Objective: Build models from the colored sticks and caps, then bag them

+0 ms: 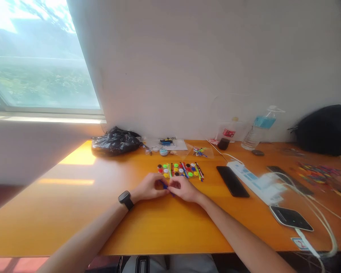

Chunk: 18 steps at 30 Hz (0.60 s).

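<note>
My left hand [150,187] and my right hand [185,189] meet just above the table, fingertips pinched together. Between them is a small blue plastic piece [165,186], partly covered by my fingers, so its exact shape cannot be made out. Right behind my hands lie rows of round coloured discs [175,170] in yellow, red, white, green and black. Thin coloured sticks [199,171] lie in bunches among these discs. A dark watch [125,199] sits on my left wrist.
On the wooden table [74,212], a black plastic bag [115,142] lies at the back left. To the right are a black phone [232,181], a white power strip [252,182], a charging phone [291,218], cables and a bottle [250,140]. Colourful pieces [315,172] lie far right.
</note>
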{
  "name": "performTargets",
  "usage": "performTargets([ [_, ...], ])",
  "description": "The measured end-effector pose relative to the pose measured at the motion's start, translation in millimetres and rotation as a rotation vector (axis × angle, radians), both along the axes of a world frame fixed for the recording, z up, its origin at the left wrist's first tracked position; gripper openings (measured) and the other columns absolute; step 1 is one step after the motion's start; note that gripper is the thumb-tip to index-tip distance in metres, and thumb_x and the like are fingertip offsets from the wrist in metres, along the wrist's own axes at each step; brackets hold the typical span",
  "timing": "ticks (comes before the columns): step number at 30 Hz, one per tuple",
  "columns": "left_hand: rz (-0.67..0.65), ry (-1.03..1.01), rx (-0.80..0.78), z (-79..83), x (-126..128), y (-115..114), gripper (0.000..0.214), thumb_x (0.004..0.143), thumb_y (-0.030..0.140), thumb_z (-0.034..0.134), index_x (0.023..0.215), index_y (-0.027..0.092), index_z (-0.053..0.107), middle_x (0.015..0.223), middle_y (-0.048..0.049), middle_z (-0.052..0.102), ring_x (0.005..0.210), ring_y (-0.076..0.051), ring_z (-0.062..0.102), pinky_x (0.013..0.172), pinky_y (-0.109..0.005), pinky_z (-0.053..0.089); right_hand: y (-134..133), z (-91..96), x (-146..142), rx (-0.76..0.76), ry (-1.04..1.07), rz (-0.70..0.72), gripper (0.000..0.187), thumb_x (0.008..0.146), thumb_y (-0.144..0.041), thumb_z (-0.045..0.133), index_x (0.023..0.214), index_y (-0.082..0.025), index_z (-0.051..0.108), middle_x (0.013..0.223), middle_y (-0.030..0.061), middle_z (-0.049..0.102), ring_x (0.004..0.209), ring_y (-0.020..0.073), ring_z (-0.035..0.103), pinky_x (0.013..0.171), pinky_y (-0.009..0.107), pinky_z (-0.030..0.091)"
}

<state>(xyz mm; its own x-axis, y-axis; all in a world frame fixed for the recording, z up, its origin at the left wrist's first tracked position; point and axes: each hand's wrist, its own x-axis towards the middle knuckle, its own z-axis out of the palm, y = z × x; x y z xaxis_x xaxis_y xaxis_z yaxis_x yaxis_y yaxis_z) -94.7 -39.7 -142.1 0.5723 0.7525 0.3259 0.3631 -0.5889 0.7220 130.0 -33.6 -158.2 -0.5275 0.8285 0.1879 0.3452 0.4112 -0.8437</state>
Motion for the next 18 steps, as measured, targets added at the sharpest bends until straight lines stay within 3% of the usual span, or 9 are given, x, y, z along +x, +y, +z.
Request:
performTargets([
  [6, 0.001, -0.026, -0.085, -3.5, 1, 1, 0.015, 0.083, 0.027, 0.074, 0.09, 0.014, 0.075, 0.082, -0.0047, 0.074, 0.071, -0.014, 0.064, 0.064, -0.022, 0.047, -4, 5.4, 1, -0.027, 0.017, 0.05, 0.013, 0.081, -0.026, 0.074, 0.083, -0.015, 0.067, 0.074, -0.0015, 0.061, 0.066, 0.0117, 0.051, 0.062, 0.022, 0.04],
  [10, -0.01, -0.05, -0.138, 3.2, 2, -5, 0.021, 0.083, 0.033, 0.076, 0.084, 0.012, 0.073, 0.078, -0.0047, 0.073, 0.067, -0.013, 0.062, 0.061, -0.021, 0.046, -6, 9.6, 4, -0.06, 0.046, 0.089, 0.015, 0.08, -0.026, 0.075, 0.082, -0.015, 0.067, 0.074, -0.0015, 0.061, 0.066, 0.0112, 0.052, 0.061, 0.021, 0.04],
  [13, -0.09, -0.029, -0.175, 9.3, 2, -9, 0.028, 0.082, 0.039, 0.078, 0.084, 0.012, 0.075, 0.078, -0.0056, 0.073, 0.067, -0.014, 0.062, 0.06, -0.021, 0.045, -5, 11.5, 7, -0.063, -0.032, 0.12, 0.01, 0.078, -0.022, 0.073, 0.076, -0.014, 0.066, 0.067, -0.0025, 0.06, 0.062, 0.0107, 0.05, 0.057, 0.02, 0.037],
  [16, -0.131, 0.008, -0.159, 12.5, 2, -11, 0.031, 0.089, 0.043, 0.071, 0.085, 0.012, 0.076, 0.078, -0.0059, 0.074, 0.066, -0.013, 0.06, 0.059, -0.022, 0.043, -6, 13.4, 9, -0.034, -0.084, 0.12, 0.008, 0.079, -0.02, 0.071, 0.074, -0.014, 0.066, 0.063, -0.0035, 0.058, 0.058, 0.01, 0.048, 0.054, 0.02, 0.034],
  [18, -0.055, 0.021, -0.09, 11.8, 2, -8, 0.032, 0.094, 0.041, 0.065, 0.083, 0.013, 0.075, 0.074, -0.0046, 0.071, 0.064, -0.012, 0.056, 0.059, -0.022, 0.04, -6, 14.8, 9, 0.061, -0.104, 0.059, 0.008, 0.082, -0.019, 0.068, 0.075, -0.015, 0.066, 0.065, -0.0031, 0.058, 0.06, 0.0104, 0.049, 0.056, 0.02, 0.034],
])
